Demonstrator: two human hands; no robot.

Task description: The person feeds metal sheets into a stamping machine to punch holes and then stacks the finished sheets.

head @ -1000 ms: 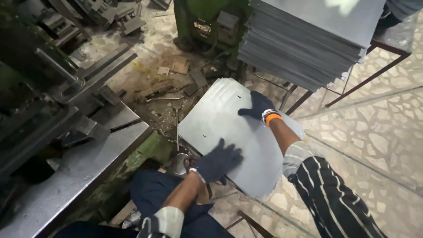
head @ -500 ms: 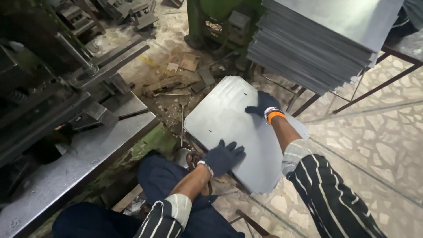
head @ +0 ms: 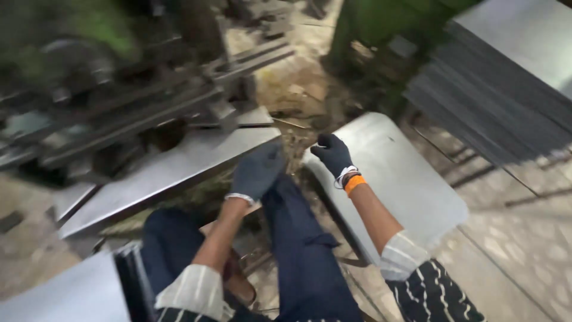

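In the head view, one grey metal sheet [head: 399, 179] with rounded corners lies tilted beside the person's right knee, its surface dull and smooth. The right hand [head: 333, 154], in a dark glove with an orange band at the wrist, pinches the sheet's near-left corner, fingers closed over the edge. The left hand [head: 257, 170], also gloved, hangs loosely curled off the sheet, above the knee and near the edge of the steel table [head: 167, 170]; whether it holds anything cannot be told, as it is blurred.

Half a second ago both hands lay flat on the sheet, the right at its far edge; now the left has lifted away and the right has shifted to the corner. The view has swung left, showing more of the machine [head: 137, 107].

Count: one sheet in hand, two gloved hands, one stack [head: 506, 89] of sheets at upper right, one table.
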